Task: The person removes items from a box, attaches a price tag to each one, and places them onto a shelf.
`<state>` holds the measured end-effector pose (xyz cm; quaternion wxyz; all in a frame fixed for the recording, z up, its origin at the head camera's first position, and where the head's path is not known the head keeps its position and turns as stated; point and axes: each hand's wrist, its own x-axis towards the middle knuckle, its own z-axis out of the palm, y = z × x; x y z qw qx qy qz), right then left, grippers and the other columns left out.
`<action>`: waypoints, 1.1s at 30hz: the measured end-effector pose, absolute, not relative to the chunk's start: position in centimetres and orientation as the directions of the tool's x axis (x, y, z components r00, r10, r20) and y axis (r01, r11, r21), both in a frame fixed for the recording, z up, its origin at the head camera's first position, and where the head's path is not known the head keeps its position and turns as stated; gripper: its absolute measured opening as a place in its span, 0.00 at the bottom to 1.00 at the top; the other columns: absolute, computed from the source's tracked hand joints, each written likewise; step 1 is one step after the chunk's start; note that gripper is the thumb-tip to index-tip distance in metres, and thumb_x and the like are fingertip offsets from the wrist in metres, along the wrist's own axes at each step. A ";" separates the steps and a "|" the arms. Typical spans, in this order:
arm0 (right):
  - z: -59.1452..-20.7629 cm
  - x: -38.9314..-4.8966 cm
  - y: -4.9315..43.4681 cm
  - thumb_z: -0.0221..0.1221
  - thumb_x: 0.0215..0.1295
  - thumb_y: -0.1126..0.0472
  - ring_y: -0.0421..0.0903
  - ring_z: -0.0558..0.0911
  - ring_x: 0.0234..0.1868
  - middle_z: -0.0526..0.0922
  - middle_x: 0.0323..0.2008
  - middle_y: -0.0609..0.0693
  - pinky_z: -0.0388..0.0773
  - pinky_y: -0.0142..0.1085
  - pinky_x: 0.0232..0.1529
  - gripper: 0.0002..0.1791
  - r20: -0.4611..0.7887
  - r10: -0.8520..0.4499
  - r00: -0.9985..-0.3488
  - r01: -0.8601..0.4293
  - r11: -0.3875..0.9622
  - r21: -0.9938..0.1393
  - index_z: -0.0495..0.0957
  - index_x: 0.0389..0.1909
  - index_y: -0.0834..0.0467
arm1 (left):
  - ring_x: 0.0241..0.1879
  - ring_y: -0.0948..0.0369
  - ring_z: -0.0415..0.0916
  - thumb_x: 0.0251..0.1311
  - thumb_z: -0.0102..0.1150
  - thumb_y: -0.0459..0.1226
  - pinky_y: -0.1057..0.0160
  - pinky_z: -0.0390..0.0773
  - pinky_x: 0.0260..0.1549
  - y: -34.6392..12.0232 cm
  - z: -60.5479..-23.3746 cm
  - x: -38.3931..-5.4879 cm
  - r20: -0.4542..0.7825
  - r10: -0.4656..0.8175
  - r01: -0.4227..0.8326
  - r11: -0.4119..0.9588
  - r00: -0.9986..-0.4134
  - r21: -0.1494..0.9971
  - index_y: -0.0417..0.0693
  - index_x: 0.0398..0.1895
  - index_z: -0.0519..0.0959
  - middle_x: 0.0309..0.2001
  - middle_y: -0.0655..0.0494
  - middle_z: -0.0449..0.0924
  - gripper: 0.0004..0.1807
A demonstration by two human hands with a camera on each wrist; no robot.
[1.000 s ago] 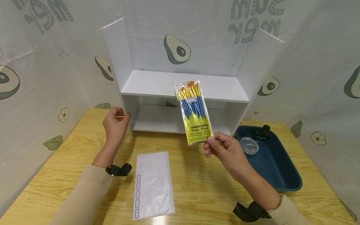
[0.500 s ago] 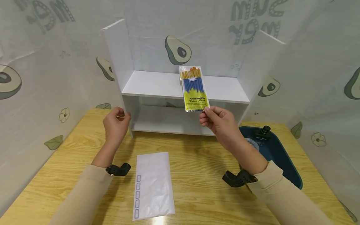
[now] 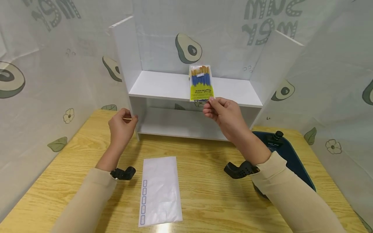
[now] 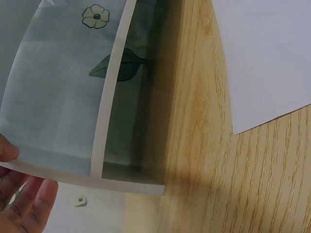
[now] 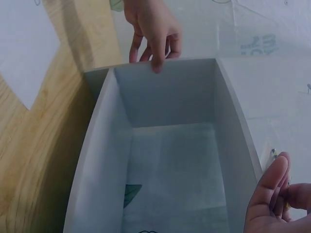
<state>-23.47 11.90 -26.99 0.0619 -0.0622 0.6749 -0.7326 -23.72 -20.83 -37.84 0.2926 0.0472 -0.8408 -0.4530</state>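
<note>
A white two-tier shelf (image 3: 163,84) stands on the wooden table. My left hand (image 3: 120,127) grips the edge of its left side panel, with the thumb (image 4: 7,148) inside and the fingers (image 4: 36,201) outside. My right hand (image 3: 225,113) pinches a clear pack of paintbrushes (image 3: 201,90) by its bottom right corner. The pack has blue handles, a yellow "Artist Brushes" band and a small white sticker (image 3: 200,74). It is upright and overlaps the upper board in the head view. The right wrist view shows the right fingers by the upper board's edge; the pack is mostly hidden there.
A white sheet (image 3: 163,191) with several blue-framed labels along its left edge lies on the table (image 3: 209,207) in front of the shelf. A dark blue bin (image 3: 295,163) at the right, partly behind my right arm, holds a black-capped bottle (image 3: 277,136). Patterned cloth hangs behind.
My right hand has carried the paintbrush pack up and away from me, from in front of the shelf to the upper board. The left hand stays on the side panel.
</note>
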 end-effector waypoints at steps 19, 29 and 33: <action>-27.3 -23.3 12.0 0.59 0.78 0.53 0.36 0.82 0.17 0.80 0.17 0.42 0.84 0.30 0.26 0.17 0.203 -0.131 -0.970 -0.224 0.175 -0.959 0.79 0.37 0.64 | 0.42 0.43 0.86 0.69 0.61 0.33 0.81 0.69 0.31 -20.4 -38.1 -22.7 0.445 -0.362 0.175 0.582 -0.819 0.794 0.33 0.40 0.81 0.42 0.35 0.87 0.08; -28.3 -22.9 13.0 0.58 0.79 0.48 0.45 0.76 0.13 0.72 0.11 0.44 0.70 0.36 0.20 0.23 0.323 -0.185 -0.928 -0.372 0.416 -0.830 0.76 0.28 0.61 | 0.43 0.44 0.86 0.69 0.61 0.34 0.66 0.77 0.35 -20.2 -38.5 -22.7 0.469 -0.362 0.176 0.610 -0.806 0.773 0.33 0.40 0.80 0.41 0.36 0.88 0.09; -29.0 -21.9 14.1 0.55 0.81 0.50 0.50 0.79 0.17 0.76 0.15 0.51 0.74 0.38 0.25 0.20 0.331 -0.281 -0.901 -0.433 0.511 -0.742 0.80 0.33 0.61 | 0.43 0.41 0.86 0.70 0.59 0.32 0.51 0.84 0.41 -20.2 -38.4 -22.7 0.494 -0.340 0.201 0.624 -0.800 0.755 0.32 0.39 0.79 0.40 0.34 0.87 0.08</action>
